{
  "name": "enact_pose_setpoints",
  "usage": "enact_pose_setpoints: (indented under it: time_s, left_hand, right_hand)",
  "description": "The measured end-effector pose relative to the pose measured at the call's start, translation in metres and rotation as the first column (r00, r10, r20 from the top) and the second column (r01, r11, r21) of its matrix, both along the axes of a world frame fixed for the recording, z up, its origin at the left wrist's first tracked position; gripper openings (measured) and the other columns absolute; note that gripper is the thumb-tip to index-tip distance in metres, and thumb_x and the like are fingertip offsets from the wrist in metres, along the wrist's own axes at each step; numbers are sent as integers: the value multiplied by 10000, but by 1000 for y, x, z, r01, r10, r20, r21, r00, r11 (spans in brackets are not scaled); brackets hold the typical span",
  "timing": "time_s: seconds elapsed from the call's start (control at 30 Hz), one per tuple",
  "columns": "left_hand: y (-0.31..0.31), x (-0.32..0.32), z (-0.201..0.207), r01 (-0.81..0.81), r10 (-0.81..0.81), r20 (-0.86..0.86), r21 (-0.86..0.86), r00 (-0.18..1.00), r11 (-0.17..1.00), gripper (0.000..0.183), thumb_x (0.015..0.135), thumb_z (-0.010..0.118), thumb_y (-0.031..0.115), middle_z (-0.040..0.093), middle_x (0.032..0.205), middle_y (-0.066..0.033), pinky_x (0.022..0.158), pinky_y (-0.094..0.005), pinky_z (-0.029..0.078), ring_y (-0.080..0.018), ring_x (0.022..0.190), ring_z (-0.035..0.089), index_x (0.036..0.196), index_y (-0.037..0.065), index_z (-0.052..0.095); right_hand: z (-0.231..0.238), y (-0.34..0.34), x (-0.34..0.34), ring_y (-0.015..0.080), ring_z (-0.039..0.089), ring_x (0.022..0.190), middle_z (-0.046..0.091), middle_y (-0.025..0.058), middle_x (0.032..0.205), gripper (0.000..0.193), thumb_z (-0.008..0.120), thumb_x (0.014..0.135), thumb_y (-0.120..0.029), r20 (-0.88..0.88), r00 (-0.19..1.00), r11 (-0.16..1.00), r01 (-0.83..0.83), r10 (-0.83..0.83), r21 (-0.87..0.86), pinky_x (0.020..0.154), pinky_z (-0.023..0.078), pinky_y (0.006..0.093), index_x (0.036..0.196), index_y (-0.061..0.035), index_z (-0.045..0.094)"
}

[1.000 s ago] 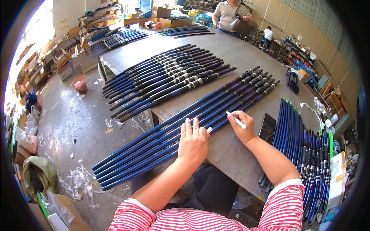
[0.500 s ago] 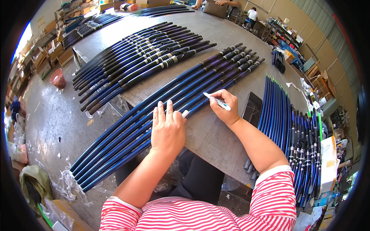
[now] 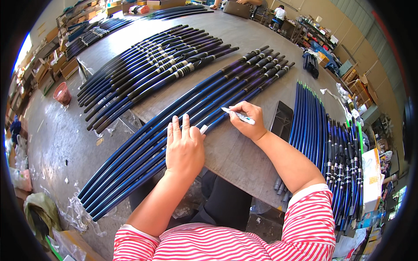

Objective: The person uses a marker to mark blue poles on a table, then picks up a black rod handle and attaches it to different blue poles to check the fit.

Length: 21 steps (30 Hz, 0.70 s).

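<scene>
A row of several blue fishing rods with dark grips [image 3: 271, 81] lies slanting across the table, thin ends reaching past its near edge. My left hand [image 3: 186, 150] rests on the nearer rods with two fingers stretched forward. A short white marker cap [image 3: 203, 129] sticks out beside its thumb, apparently pinched there; the inside of that grip is hidden. In a writing grip, my right hand [image 3: 249, 120] holds a white marker [image 3: 245, 118]. The marker's tip is at the nearest rod, to the right of my left hand; whether it touches cannot be made out.
Farther left lies a bundle of dark rods with silver bands [image 3: 161, 65]. A black tray [image 3: 281, 119] sits right of my right hand, beside blue rod sections [image 3: 307, 117] and more banded rods [image 3: 342, 174]. A red bucket [image 3: 62, 94] stands on the floor. People are at the far side.
The marker tip has moved slightly left and down in the picture with my right hand. The whole view has shifted a little; my left hand stays on the rods.
</scene>
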<state>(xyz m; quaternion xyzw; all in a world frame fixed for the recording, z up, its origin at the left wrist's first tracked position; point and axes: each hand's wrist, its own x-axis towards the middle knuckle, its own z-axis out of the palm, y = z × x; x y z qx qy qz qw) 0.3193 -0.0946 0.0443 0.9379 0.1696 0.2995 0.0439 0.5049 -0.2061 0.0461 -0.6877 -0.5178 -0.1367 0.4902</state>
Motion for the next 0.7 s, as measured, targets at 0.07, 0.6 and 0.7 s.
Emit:
enact_pose_setpoints:
  time_s: [0.07, 0.6, 0.7]
  left_hand:
    - [0, 0, 0, 1, -1, 2, 2, 1000, 1000, 208, 848, 537, 183, 482, 1224, -256, 1006, -476, 300, -442, 1181, 404, 853, -16, 474]
    - [0, 1, -2, 3, -3, 8, -7, 1000, 1000, 193, 841, 543, 172, 480, 1226, -258, 1010, -475, 294, -444, 1180, 405, 832, -11, 482]
    - [0, 1, -2, 6, -6, 10, -6, 1000, 1000, 192, 841, 544, 172, 479, 1227, -256, 1010, -473, 294, -443, 1180, 406, 833, -11, 484]
  right_hand:
    - [2, -1, -1, 174, 594, 565, 604, 92, 652, 77, 641, 702, -86, 13, 1000, 1000, 2, -2, 8, 530, 471, 269, 723, -34, 588]
    - [4, 1, -2, 197, 604, 564, 603, 102, 637, 87, 645, 695, -85, 42, 999, 1000, 12, -12, -2, 532, 481, 280, 708, -31, 578]
    - [0, 0, 1, 177, 605, 566, 602, 96, 634, 87, 639, 705, -86, 32, 999, 1000, 11, -12, 9, 532, 479, 275, 710, -29, 573]
